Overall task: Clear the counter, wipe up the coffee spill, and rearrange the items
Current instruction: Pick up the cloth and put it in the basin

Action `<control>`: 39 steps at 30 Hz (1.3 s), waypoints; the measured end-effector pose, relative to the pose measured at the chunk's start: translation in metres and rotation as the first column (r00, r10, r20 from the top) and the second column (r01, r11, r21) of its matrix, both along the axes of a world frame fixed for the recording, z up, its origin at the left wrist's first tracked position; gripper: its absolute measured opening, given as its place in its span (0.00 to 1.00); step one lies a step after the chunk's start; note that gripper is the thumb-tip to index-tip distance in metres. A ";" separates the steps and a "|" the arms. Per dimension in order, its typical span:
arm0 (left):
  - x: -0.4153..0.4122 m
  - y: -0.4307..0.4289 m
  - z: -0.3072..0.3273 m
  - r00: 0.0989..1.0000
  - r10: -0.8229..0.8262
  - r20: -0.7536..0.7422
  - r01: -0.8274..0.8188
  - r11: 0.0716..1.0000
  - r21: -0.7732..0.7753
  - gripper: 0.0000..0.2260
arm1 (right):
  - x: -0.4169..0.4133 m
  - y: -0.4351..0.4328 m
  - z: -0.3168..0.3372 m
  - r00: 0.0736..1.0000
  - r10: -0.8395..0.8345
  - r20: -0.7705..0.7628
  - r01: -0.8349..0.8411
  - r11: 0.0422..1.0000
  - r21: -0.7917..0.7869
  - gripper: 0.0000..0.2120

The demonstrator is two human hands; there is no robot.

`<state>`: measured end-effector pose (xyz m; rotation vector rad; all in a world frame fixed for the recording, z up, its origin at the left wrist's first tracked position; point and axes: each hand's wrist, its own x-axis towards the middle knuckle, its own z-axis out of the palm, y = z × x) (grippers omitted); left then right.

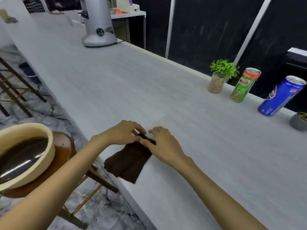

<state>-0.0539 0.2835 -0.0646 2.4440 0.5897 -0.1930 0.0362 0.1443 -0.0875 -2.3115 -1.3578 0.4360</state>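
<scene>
Pale grey countertop (132, 80) runs from your near right away to the far left, backed on the right by black wall panels. Your task's dark brown cloth (131, 161) lies folded on the near part of that counter, and its near-left corner reaches the counter's edge. Your left hand (123, 132) sits at the cloth's far end with its fingers curled down, pinching the fabric. Your right hand (163, 143) meets it from the right, its thumb pressed to the same far end. Its fingers are bent over the top, so it seems to pinch the cloth too, though the blur there makes the exact grip hard to read. The two hands are almost touching. At the far end of the counter stands a silver coffee grinder (98, 24). Along the far right edge stand a small green plant in a glass jar (219, 77), just right of it a Milo can (243, 86), and then a blue Pepsi can (280, 96). All three are upright and well apart from the cloth. A small grey bowl (298, 121) shows at the right border. To your near left, off the counter, a cream basin (49, 153) holding dark liquid rests on a round wooden stool (64, 146) over a marbled floor (41, 112).
</scene>
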 end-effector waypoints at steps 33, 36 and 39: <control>-0.312 0.051 -0.077 0.012 0.986 0.168 -0.591 0.143 -0.794 0.10 | -0.228 0.207 -0.034 0.619 0.427 -0.659 -0.507 0.858 0.079 0.12; -0.328 0.080 -0.091 -0.052 0.991 0.124 -0.644 0.062 -0.763 0.13 | -0.247 0.237 -0.058 0.628 0.389 -0.674 -0.463 0.883 0.078 0.13; -0.335 0.106 -0.105 -0.100 0.990 0.098 -0.694 0.001 -0.720 0.10 | -0.259 0.263 -0.076 0.639 0.318 -0.701 -0.381 0.922 0.072 0.12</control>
